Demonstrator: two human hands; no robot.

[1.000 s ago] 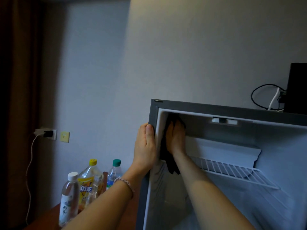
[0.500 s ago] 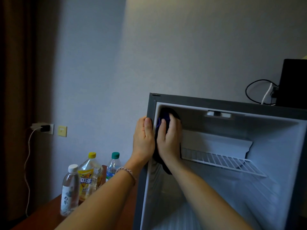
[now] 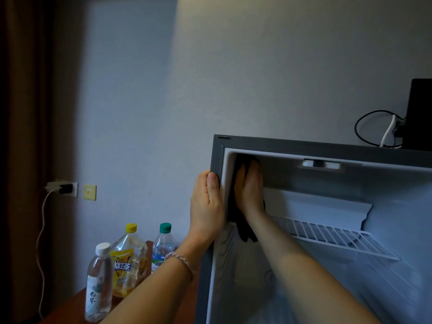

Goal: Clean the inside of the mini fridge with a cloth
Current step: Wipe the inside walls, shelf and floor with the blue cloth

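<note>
The dark cloth [image 3: 236, 206] lies flat against the mini fridge [image 3: 327, 148]'s inner left wall, just under its ceiling. The right hand [image 3: 251, 190] presses it there with straight fingers, and it has slid back deeper and a little higher than half a second ago, so the stroke is working the top left corner; the rest of the fridge's inside looks still to do. The left hand [image 3: 207, 204] stays wrapped around the fridge's left front edge, bracing. Inside the fridge the wire shelf [image 3: 327, 237] sits just right of the wrist, limiting downward sweeps. Left of the fridge, bottles [image 3: 127, 260] stand on the bench [image 3: 70, 309], clear of the arms.
</note>
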